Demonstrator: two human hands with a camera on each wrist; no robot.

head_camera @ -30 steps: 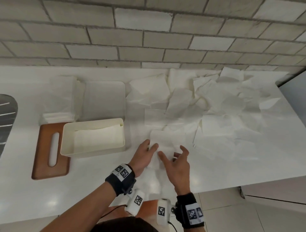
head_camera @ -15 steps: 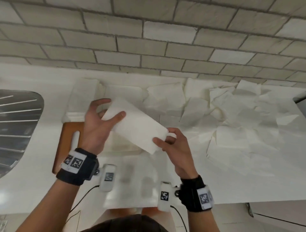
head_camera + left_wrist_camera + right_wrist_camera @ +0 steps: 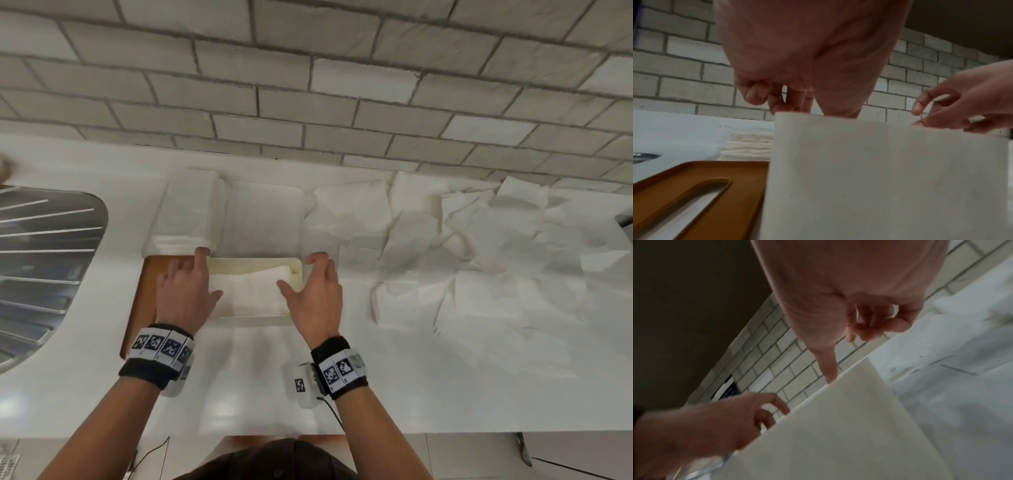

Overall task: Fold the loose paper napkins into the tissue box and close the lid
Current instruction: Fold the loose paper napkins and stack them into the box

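The cream tissue box [image 3: 296, 274] stands open near the counter's front edge, with a folded white napkin [image 3: 253, 291] lying flat inside. My left hand [image 3: 210, 274] is at the box's left end and my right hand [image 3: 296, 272] at its right end. Both thumbs reach down onto the napkin. The fingers hang loosely curled above the rim and hold nothing, as both wrist views show: left hand [image 3: 793, 105], right hand [image 3: 844, 356]. The box wall [image 3: 879, 178] fills the wrist views. The brown wooden lid [image 3: 136, 298] with a slot lies flat left of the box. Loose napkins [image 3: 479, 260] cover the counter to the right.
A stack of folded napkins [image 3: 188, 212] and a white rectangular tray [image 3: 263, 219] sit behind the box by the brick wall. A metal sink drainer [image 3: 41, 257] is at the far left. The counter's front edge runs just below my wrists.
Both hands lifted a folded napkin from the counter in front of me, carried it left, and laid it into the box. The fingers have let go of it.
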